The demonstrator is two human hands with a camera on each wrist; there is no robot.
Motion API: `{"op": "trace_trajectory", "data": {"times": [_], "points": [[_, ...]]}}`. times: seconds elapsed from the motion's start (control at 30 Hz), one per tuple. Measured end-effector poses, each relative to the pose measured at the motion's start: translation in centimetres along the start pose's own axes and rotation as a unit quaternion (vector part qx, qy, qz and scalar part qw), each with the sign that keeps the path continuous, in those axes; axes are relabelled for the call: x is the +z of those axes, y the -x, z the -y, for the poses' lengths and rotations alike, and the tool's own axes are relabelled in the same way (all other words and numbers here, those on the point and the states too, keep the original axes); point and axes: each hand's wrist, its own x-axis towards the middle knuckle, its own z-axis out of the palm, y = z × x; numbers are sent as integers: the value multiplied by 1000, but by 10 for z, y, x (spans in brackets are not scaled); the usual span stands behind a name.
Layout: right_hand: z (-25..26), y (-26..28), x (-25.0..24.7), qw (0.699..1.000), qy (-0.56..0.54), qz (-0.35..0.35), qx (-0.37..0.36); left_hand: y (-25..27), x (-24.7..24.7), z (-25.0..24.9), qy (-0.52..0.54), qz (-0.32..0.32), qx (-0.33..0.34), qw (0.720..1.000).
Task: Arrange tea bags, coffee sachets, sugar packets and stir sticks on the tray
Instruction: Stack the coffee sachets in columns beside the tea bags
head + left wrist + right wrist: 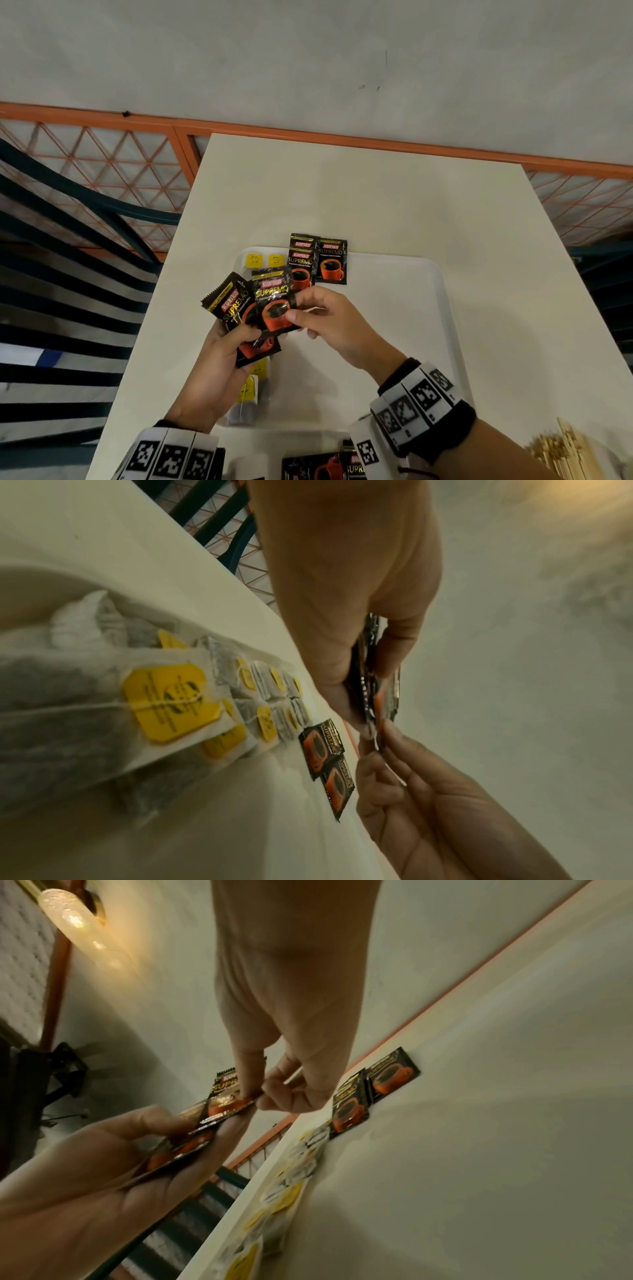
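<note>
Above the left part of the white tray (442,308), the left hand (212,373) grips a small fan of black coffee sachets (236,308) between thumb and curled fingers, while the right hand (335,322) pinches the front sachet (275,301) by its right edge with thumb and forefinger, the other fingers loosely curled. Two or three more sachets (317,257) already lie at the tray's far edge, overlapping one another and partly overhanging that edge. A column of tea bags (164,699) with yellow tags runs along the tray's left edge. Stir sticks (561,448) wait at the table's near right corner, and a few spare sachets (318,467) lie at its near edge. The step appears to be peeling one sachet free to set beside the laid ones. To do it well, the left thumb should ease only slightly so just one sachet slides out, and that one should go down flat, print upward, square with its neighbours and wholly inside the rim.
</note>
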Motion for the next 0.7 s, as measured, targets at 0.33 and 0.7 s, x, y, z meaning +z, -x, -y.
{"op": "trace_trajectory", "data": {"times": [0.33,0.7], "points": [[-20,-29,-55,971,-63,-220,74,0,2,1,2,-14,-8,1000],[-31,-52,-60,947,108,-290,87,-3,-1,4,3,-31,-25,999]]}}
